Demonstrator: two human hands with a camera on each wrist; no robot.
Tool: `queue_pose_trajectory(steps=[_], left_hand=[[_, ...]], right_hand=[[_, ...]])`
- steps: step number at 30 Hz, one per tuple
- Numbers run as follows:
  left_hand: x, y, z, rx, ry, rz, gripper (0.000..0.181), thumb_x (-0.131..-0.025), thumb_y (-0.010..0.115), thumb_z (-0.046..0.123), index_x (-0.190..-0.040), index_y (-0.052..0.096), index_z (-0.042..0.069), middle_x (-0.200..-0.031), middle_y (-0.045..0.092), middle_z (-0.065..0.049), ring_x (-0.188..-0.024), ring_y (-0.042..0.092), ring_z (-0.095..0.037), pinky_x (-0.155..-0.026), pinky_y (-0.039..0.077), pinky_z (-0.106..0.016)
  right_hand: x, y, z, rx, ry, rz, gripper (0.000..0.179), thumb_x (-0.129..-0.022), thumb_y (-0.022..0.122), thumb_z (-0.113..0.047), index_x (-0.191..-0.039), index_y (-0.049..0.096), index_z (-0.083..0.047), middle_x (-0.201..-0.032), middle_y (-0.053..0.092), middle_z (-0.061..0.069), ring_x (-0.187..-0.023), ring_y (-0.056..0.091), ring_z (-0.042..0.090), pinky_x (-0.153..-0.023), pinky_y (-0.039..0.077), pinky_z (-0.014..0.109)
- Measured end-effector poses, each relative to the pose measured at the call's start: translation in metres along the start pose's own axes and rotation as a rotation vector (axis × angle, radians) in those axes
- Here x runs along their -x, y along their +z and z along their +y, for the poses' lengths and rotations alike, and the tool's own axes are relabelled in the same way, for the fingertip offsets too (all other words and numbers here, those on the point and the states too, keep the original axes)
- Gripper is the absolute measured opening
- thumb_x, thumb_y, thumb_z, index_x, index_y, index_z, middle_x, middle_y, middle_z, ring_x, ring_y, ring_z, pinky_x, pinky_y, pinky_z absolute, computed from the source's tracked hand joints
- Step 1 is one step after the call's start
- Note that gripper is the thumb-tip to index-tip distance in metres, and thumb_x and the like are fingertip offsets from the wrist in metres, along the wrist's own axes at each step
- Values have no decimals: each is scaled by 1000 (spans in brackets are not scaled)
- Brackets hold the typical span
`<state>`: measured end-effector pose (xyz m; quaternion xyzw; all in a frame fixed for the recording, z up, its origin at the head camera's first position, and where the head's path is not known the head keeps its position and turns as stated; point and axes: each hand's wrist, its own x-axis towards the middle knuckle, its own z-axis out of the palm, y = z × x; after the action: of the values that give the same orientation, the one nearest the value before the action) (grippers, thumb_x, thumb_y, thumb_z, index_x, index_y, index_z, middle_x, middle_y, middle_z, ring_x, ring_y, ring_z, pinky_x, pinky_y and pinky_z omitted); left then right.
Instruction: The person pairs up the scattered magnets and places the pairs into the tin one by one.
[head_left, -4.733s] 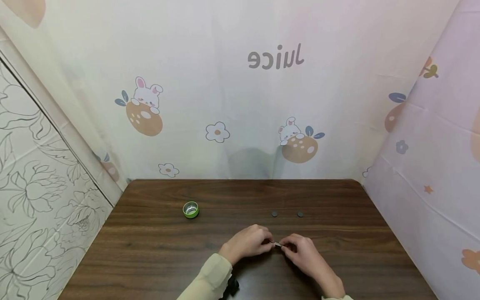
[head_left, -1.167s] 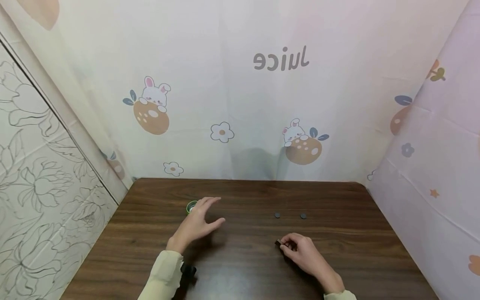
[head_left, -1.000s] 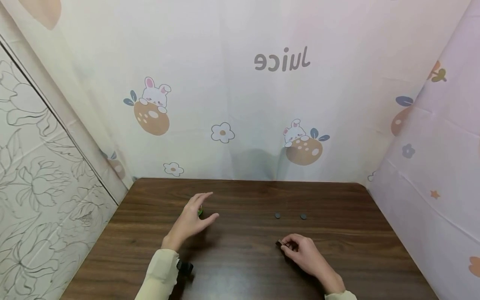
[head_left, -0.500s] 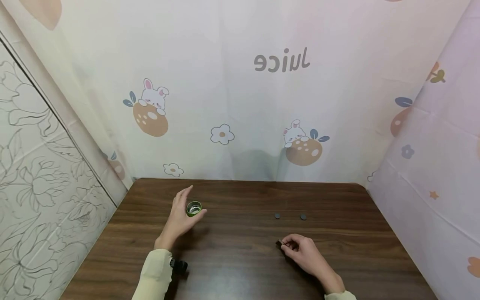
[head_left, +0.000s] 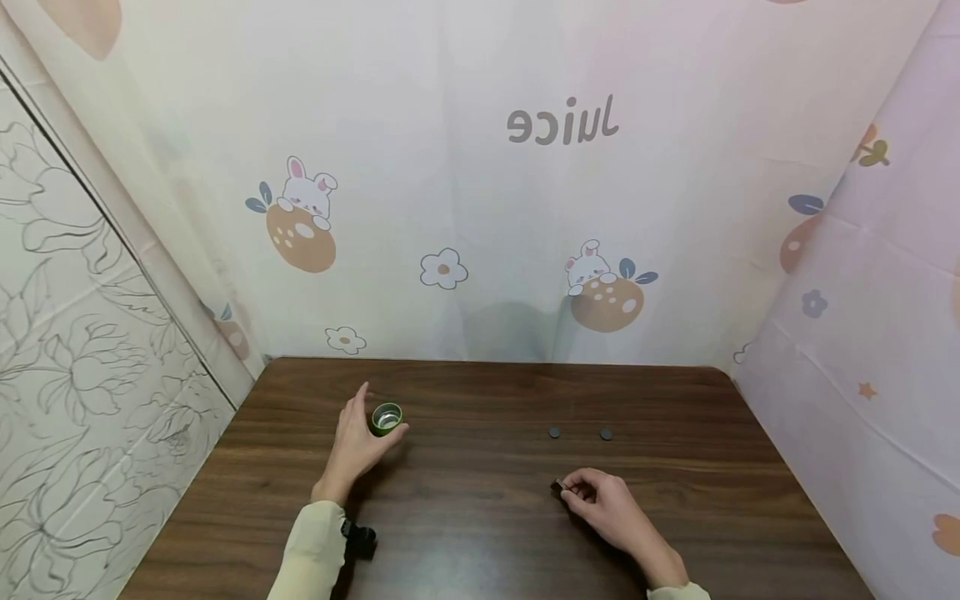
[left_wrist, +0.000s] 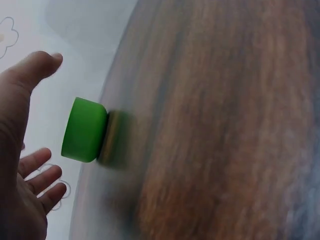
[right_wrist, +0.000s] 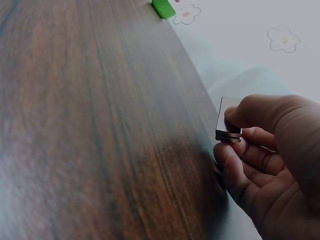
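Observation:
My left hand (head_left: 356,442) is at the left of the table, thumb and fingers spread around a small round green cup (left_wrist: 84,131) with a silvery inside. In the left wrist view a gap shows between the cup and both the thumb and the fingers; the cup stands upright on the wood. Over the right half of the table, my right hand (head_left: 615,510) pinches a small flat rectangular piece (right_wrist: 224,119) between thumb and fingers. It has a shiny face and a dark, layered edge; the rest of it is hidden by the thumb.
Two small dark round discs (head_left: 554,432) lie apart on the brown wooden table (head_left: 480,392), beyond my right hand. A printed curtain (head_left: 480,208) hangs along the table's far edge. A black device (head_left: 360,542) is strapped at my left wrist.
Earlier both hands held the small piece together; my left hand let go and moved left to the green cup, its fingers coming around it. My right hand kept the piece, almost still.

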<state>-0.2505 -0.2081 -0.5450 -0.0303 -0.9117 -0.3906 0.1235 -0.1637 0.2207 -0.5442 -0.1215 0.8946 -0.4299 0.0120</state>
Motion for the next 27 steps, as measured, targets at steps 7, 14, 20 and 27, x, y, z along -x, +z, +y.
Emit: queue_pose_trajectory(steps=[7,14,20,27], left_hand=[[-1,5,1,-89,-65,5,105,-83,83,48,-159,29,1,-141,53,-25,-133,48,-47,-111,34,-69],[0,12,2,-109,-69,-2,92,-85,82,45,-153,42,-1,-141,54,-27,-130,52,-46,-102,40,-69],[0,15,1,-108,-45,22,75,-87,82,37,-144,53,-4,-134,60,-27,-122,58,-44,-100,44,-65],[2,15,5,-76,0,15,58,-86,83,31,-129,64,-4,-124,65,-25,-112,63,-42,-94,52,-57]], right_hand=[[0,0,0,-3,3,-7,6,-95,74,-17,-96,73,-10,-86,68,-4,-75,58,-1,-64,52,21],[0,0,1,-1,1,-4,6,-95,74,-16,-96,73,-11,-86,68,-4,-75,58,-1,-64,52,21],[0,0,0,-4,0,-8,6,-95,74,-17,-96,73,-11,-87,67,-4,-75,58,0,-64,52,21],[0,0,1,-3,-9,-6,6,-96,74,-17,-97,73,-11,-87,68,-4,-76,58,0,-64,52,21]])
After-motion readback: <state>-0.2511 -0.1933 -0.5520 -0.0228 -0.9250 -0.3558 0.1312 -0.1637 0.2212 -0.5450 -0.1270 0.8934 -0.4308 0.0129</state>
